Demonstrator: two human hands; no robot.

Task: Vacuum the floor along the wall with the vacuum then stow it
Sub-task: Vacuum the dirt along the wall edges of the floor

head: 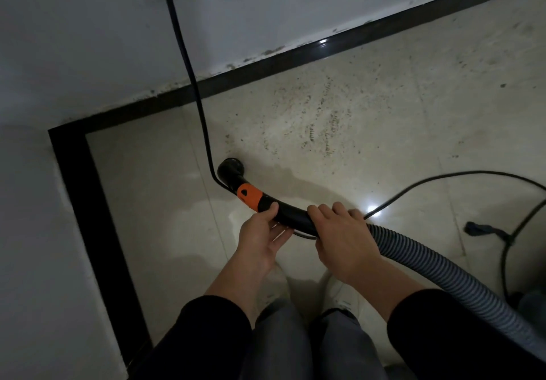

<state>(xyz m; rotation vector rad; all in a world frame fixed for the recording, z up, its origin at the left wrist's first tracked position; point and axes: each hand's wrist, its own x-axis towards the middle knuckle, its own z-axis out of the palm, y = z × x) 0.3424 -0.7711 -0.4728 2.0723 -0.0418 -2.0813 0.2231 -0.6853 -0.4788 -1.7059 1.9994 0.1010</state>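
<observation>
Left hand (261,233) and right hand (339,232) wrap the wand (292,217); nozzle (232,169) down at the floor (384,113). Best keep it flat, hugging the skirting (295,51).

Ribbed hose (428,263) ran off lower right edge. Black cord (189,63), upper end cropped at top. Dark floor item (478,228) was unidentifiable.

No words, brand, number or sign can be read. The only mark is a small dark shape on the orange collar (249,197) of the vacuum handle (292,217), at 11 o'clock from the left hand (263,239). It is too small and dim to read as a symbol.
</observation>
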